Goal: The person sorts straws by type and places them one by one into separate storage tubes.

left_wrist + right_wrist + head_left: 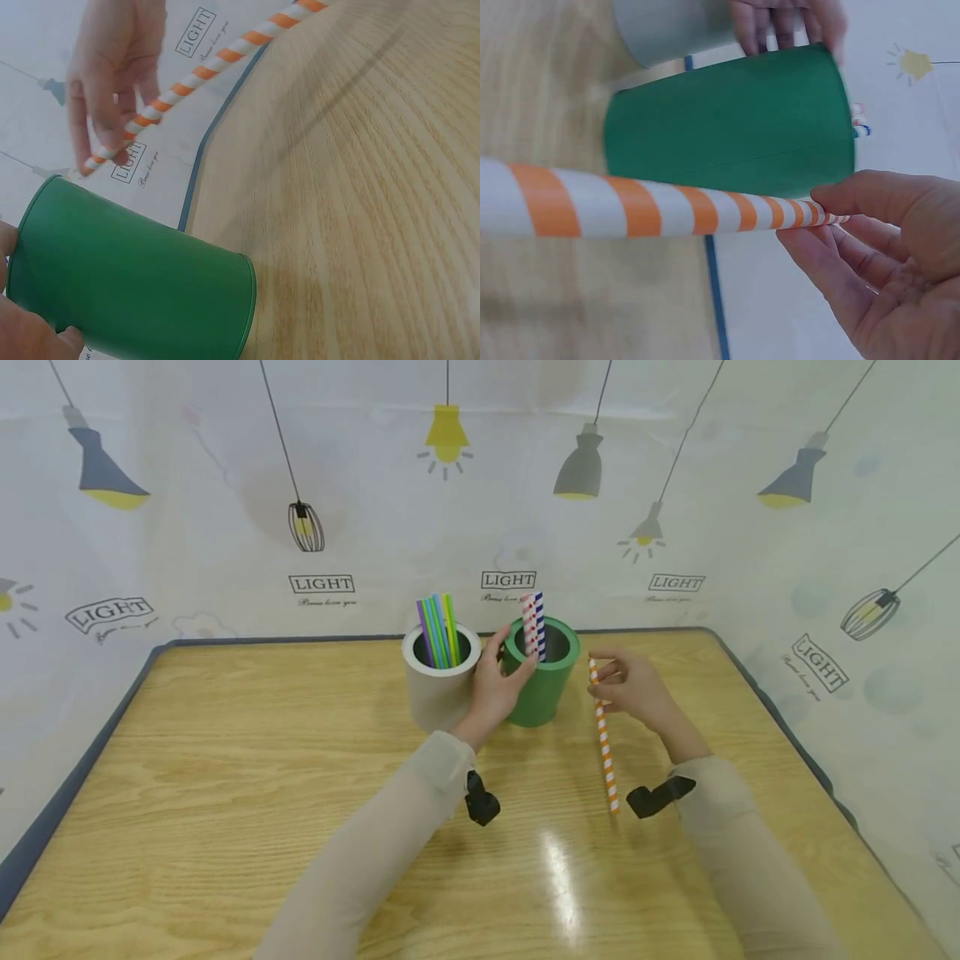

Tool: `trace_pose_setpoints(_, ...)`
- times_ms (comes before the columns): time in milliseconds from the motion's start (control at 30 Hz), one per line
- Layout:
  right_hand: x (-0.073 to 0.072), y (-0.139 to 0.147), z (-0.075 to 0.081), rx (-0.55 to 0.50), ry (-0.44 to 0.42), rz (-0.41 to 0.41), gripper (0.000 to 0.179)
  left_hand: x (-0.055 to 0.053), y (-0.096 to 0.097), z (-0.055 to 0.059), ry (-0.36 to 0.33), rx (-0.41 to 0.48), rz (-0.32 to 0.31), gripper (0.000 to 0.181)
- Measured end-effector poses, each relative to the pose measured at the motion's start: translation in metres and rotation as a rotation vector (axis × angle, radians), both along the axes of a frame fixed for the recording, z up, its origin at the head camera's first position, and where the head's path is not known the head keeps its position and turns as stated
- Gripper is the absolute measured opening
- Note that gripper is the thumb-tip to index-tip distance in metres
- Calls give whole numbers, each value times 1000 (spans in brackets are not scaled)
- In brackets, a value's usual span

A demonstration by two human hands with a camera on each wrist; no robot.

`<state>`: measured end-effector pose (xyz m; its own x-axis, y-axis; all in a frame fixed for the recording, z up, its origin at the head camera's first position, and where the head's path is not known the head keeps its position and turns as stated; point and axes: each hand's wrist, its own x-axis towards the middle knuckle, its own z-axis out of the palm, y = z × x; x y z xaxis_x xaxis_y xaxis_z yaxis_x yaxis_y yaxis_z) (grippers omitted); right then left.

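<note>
My right hand (637, 689) pinches an orange-and-white striped paper straw (604, 745) near its upper end, between thumb and fingers. The straw slants down toward the front, above the wooden table, to the right of a green cup (538, 697). With thumb and fingers spread, my left hand (497, 689) grips the green cup at its left side; in the left wrist view the thumb lies against the cup's wall (135, 270). Inside the green cup stand a red-dotted straw (529, 625) and a blue-and-white striped straw (540, 625).
Left of the green cup stands a grey-white cup (438, 697) holding several purple, blue, green and yellow straws (440, 633). Both cups are near the back edge of the wooden table (247, 760). A printed cloth (375, 485) with lamp drawings hangs behind and along the sides.
</note>
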<state>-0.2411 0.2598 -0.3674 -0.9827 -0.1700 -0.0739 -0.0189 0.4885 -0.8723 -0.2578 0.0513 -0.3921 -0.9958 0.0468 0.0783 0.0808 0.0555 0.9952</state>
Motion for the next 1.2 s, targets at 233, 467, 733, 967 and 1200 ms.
trace_pose_setpoints(233, -13, -6, 31, 3, 133, -18, 54, 0, -1, 0, -3, -13, -2, 63)
trace_pose_setpoints(467, -26, -16, 60, 27, 262, -79, 50, -1, -2, 0, -10, -6, 2, 63)
trace_pose_setpoints(733, -40, -24, 89, -33, 369, -130, 52, -1, -2, 0, 1, -9, -13, 62)
trace_pose_setpoints(967, -45, -36, 107, -74, 528, -191, 50, -1, -1, 0, 3, 0, -7, 62)
trace_pose_setpoints(1200, -49, -45, 118, -123, 634, -216, 49, 0, -1, 0, -10, -1, 0, 63)
